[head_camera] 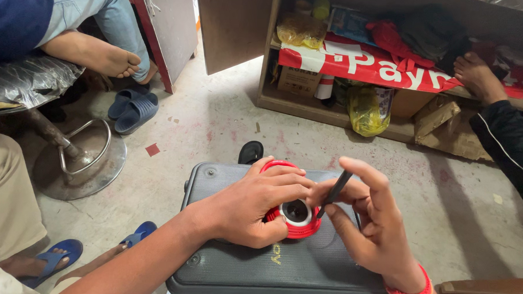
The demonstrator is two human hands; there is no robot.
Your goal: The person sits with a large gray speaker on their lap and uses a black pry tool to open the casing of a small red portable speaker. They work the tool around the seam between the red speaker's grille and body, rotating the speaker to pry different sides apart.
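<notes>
1. The left hand (258, 208) is wrapped over a red round part (291, 212), fingers curled on its top and thumb at its near side, holding it down.
2. The part rests on a grey case (242, 269) low in the middle of the view.
3. The right hand (368, 218), at 3 o'clock of the part, pinches a thin black tool (335, 192) between thumb and forefinger; its tip meets the part's white-ringed centre.
4. A blue sandal (134, 111) lies at 10 o'clock, well apart.
</notes>
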